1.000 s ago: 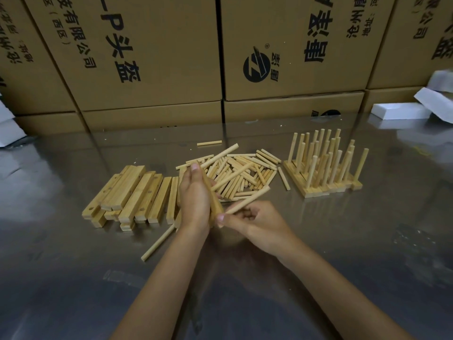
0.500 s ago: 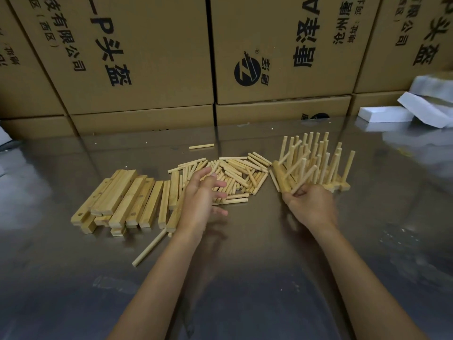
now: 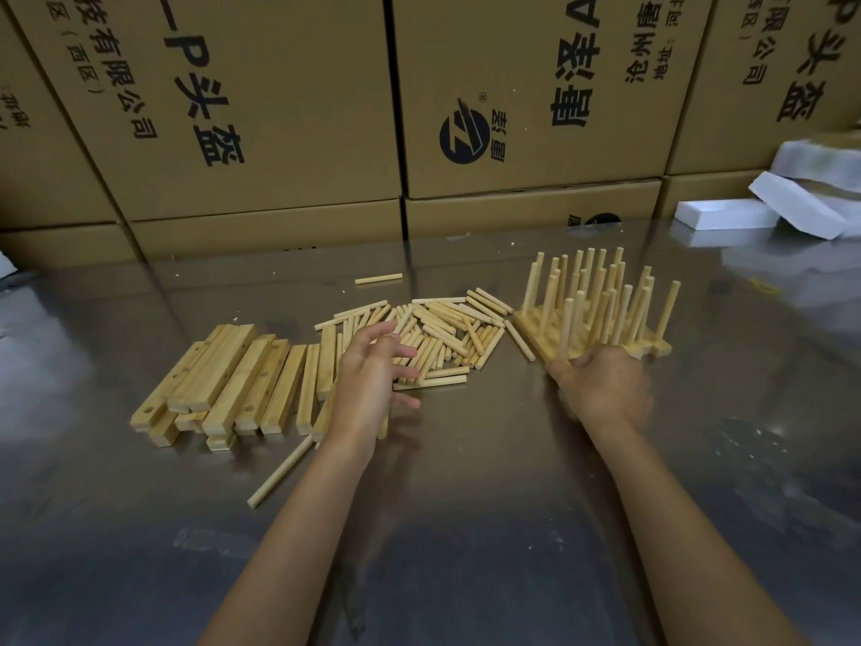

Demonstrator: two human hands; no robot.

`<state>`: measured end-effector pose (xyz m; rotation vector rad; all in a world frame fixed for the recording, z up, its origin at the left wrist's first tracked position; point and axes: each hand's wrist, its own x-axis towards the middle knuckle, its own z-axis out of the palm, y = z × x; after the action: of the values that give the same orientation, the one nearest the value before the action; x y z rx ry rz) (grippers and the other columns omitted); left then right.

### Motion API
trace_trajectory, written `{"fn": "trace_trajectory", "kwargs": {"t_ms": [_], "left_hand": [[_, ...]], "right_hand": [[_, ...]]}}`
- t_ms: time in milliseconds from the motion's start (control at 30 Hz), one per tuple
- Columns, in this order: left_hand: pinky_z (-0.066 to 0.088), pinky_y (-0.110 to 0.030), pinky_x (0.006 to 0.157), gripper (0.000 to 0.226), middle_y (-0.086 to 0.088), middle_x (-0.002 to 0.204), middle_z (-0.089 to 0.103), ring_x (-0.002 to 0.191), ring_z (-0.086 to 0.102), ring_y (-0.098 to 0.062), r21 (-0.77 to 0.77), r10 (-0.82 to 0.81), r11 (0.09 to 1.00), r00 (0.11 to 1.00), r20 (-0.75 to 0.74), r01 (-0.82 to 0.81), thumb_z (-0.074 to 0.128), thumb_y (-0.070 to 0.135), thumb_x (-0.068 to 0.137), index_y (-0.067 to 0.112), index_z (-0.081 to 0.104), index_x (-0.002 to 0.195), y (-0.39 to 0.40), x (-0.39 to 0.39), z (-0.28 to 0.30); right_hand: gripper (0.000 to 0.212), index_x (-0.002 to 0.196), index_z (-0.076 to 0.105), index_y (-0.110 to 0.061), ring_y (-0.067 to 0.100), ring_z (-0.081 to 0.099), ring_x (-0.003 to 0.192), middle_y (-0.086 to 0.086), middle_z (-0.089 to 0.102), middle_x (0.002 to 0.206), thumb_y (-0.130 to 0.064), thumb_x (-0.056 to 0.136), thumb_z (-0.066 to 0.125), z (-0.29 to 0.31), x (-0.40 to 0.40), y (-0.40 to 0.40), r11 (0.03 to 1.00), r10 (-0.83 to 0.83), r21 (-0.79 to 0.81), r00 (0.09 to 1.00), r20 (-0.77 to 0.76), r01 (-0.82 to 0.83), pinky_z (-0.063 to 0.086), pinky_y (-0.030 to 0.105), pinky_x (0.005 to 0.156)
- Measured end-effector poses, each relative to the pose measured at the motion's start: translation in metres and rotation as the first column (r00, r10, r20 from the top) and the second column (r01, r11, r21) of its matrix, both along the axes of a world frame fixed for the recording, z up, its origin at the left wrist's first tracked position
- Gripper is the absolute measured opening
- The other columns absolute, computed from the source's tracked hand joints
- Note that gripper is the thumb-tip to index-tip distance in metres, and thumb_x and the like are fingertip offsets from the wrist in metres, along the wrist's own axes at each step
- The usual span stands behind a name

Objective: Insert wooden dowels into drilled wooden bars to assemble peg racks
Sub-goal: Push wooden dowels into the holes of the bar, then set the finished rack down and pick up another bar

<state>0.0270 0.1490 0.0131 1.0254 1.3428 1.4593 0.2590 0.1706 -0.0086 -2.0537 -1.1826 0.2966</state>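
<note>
Loose wooden dowels (image 3: 447,331) lie in a pile at the table's middle. Drilled wooden bars (image 3: 233,380) are stacked to the pile's left. Finished peg racks (image 3: 601,310) with upright dowels stand to the right. My left hand (image 3: 372,380) hovers over the near left edge of the dowel pile, fingers spread and holding nothing. My right hand (image 3: 605,389) is at the near edge of the peg racks, blurred, with its fingers curled on the nearest rack's bar.
One long dowel (image 3: 279,473) lies near my left forearm and a short one (image 3: 378,278) lies behind the pile. Cardboard boxes (image 3: 526,109) wall off the back of the shiny metal table (image 3: 466,529). White foam blocks (image 3: 727,214) sit at the far right.
My left hand let go of the rack and opened over the dowel pile. My right hand carried the rack to the right and set it down among the finished racks.
</note>
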Motion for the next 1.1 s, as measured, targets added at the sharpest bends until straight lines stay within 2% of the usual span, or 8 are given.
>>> {"fn": "trace_trajectory", "kwargs": {"t_ms": [133,233,300,367,467,900,1000,1100], "left_hand": [[0.056,-0.031,0.05,0.026,-0.008,0.1,0.068,0.082,0.064,-0.018,0.012,0.05,0.999,0.994,-0.096,-0.049,0.046,0.015,0.102,0.02,0.06,0.123,0.001,-0.002,-0.003],[0.054,-0.038,0.066,0.03,0.002,0.097,0.066,0.078,0.06,-0.014,0.069,0.155,0.988,0.929,-0.335,-0.14,0.046,0.013,0.098,0.022,0.061,0.123,0.002,-0.008,-0.004],[0.048,-0.036,0.077,0.032,0.006,0.102,0.064,0.091,0.06,-0.019,0.118,0.239,0.97,0.778,-0.581,-0.211,0.047,0.014,0.096,0.02,0.06,0.125,0.001,-0.017,-0.004],[0.043,-0.04,0.092,0.035,-0.005,0.117,0.063,0.112,0.053,-0.027,0.157,0.273,0.954,0.516,-0.812,-0.257,0.049,0.015,0.095,0.015,0.058,0.129,0.001,-0.029,-0.006],[0.035,-0.043,0.103,0.039,-0.016,0.132,0.055,0.125,0.043,-0.033,0.099,0.193,0.942,0.275,-0.942,-0.32,0.05,0.019,0.095,0.008,0.056,0.132,0.002,-0.043,-0.008],[0.033,-0.045,0.101,0.049,-0.01,0.132,0.054,0.13,0.037,-0.03,-0.011,0.027,0.945,0.113,-0.993,-0.326,0.051,0.063,0.09,0.021,0.073,0.099,0.003,-0.055,-0.006],[0.033,-0.045,0.103,0.048,-0.011,0.132,0.055,0.131,0.037,-0.03,-0.019,0.028,0.95,0.146,-0.989,-0.312,0.054,0.06,0.092,0.016,0.071,0.098,0.004,-0.049,-0.009],[0.045,-0.044,0.096,0.041,-0.012,0.108,0.067,0.115,0.055,-0.033,0.035,0.127,0.943,0.261,-0.957,-0.33,0.055,0.047,0.096,0.01,0.072,0.091,0.005,-0.055,-0.007]], "right_hand": [[0.027,0.066,0.062,-0.022,0.022,0.046,0.064,-0.005,0.051,0.062,-0.041,0.083,0.071,-0.001,0.003,0.001,1.0,-0.02,-0.016,0.998,0.052,0.02,0.037,0.03,0.064],[0.028,0.076,0.068,-0.018,0.031,0.059,0.079,0.004,0.065,0.078,-0.044,0.084,0.07,-0.002,0.005,0.001,1.0,-0.021,-0.007,0.997,0.078,0.022,0.039,0.031,0.066],[0.037,0.08,0.063,-0.016,0.035,0.063,0.091,0.005,0.065,0.085,-0.051,0.08,0.074,-0.002,0.006,0.0,1.0,-0.016,0.004,0.997,0.078,0.016,0.04,0.033,0.069],[0.047,0.08,0.053,-0.018,0.036,0.062,0.094,0.003,0.055,0.082,-0.059,0.074,0.076,-0.001,0.006,-0.002,1.0,-0.004,-0.019,0.997,0.071,0.006,0.039,0.033,0.069],[0.053,0.08,0.06,-0.014,0.033,0.059,0.085,0.001,0.051,0.076,-0.064,0.072,0.074,0.0,0.008,-0.005,0.996,0.006,-0.086,0.994,0.109,0.004,0.039,0.033,0.068],[0.043,0.061,0.052,-0.019,0.017,0.057,0.066,-0.007,0.057,0.061,-0.048,0.092,0.057,-0.004,-0.046,-0.027,0.947,0.311,0.008,0.921,0.234,-0.322,0.037,0.031,0.066],[0.045,0.063,0.054,-0.018,0.017,0.057,0.066,-0.007,0.057,0.06,-0.05,0.093,0.055,-0.006,-0.051,-0.027,0.933,0.347,0.012,0.908,0.234,-0.36,0.037,0.031,0.064],[0.044,0.061,0.054,-0.018,0.011,0.055,0.06,-0.007,0.056,0.056,-0.047,0.094,0.055,-0.007,-0.053,-0.028,0.914,0.378,0.061,0.897,0.228,-0.4,0.035,0.028,0.057]]}}
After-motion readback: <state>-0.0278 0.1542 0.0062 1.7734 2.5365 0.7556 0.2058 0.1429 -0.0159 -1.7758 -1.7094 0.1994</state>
